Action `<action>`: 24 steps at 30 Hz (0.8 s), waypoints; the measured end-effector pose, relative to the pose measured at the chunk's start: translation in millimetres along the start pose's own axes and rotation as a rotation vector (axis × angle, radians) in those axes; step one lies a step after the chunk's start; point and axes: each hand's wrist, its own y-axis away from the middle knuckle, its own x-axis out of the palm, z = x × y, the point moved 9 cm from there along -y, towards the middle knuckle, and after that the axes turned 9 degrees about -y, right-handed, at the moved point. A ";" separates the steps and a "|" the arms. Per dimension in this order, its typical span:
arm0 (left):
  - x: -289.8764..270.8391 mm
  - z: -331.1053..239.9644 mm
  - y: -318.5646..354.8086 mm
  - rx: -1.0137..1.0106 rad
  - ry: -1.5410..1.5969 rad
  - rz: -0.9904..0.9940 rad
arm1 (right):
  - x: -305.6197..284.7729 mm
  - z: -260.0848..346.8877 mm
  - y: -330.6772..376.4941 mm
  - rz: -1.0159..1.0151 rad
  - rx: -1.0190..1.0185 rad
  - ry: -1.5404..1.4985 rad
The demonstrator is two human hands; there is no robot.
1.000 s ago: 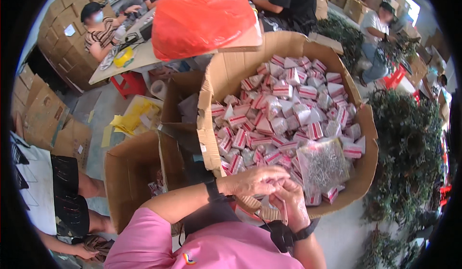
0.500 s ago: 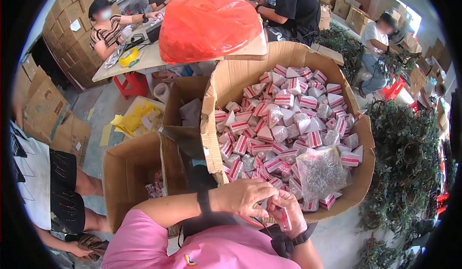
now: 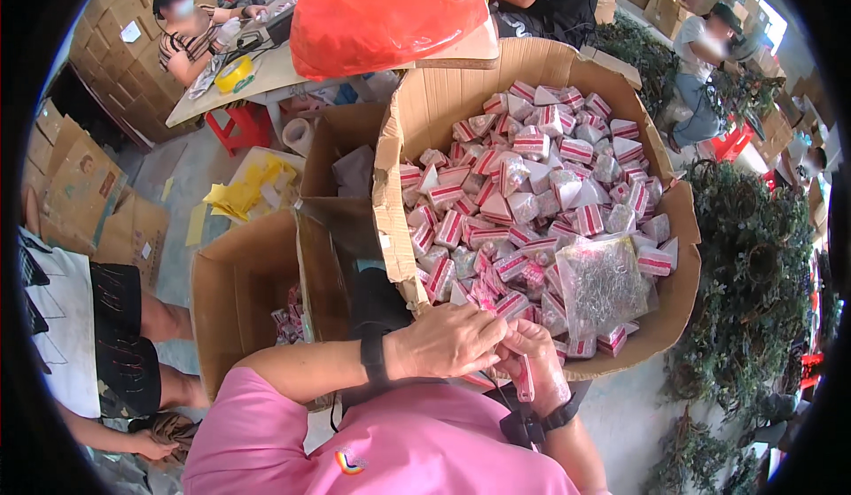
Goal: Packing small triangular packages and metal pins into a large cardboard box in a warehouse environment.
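Note:
Close together in front of my chest, both hands work at the near edge of a large cardboard box [image 3: 386, 202]. My right hand [image 3: 542, 360] is closed around a small pink-and-white strip [image 3: 526, 380]. The fingers of my left hand [image 3: 448, 340] are bent and pinched against the right fingertips; what they grip, if anything, is hidden. The box holds many wedge-shaped white pieces with pink stripes [image 3: 532, 145], several in clear wrapping. On top of them, just beyond my right hand, lies a clear bag of thin silvery wire-like bits [image 3: 605, 287]. Small pink strips [image 3: 486, 287] lie near my left fingers.
Left of the big box stand two smaller open cartons [image 3: 232, 273]. Beyond it, a table [image 3: 266, 74] carries a red plastic bag [image 3: 381, 16] and yellow tape [image 3: 234, 75]. Dark green foliage [image 3: 736, 273] is heaped at right. A person [image 3: 58, 318] stands at left; others sit farther off.
The view has shifted, so the box and table appear higher. My hands stay together; the left fingers have drawn closer around the right fingertips.

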 end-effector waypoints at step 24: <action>33.5 76.8 -35.0 -0.605 0.963 0.051 | 57.6 93.4 7.9 -0.173 -0.774 1.097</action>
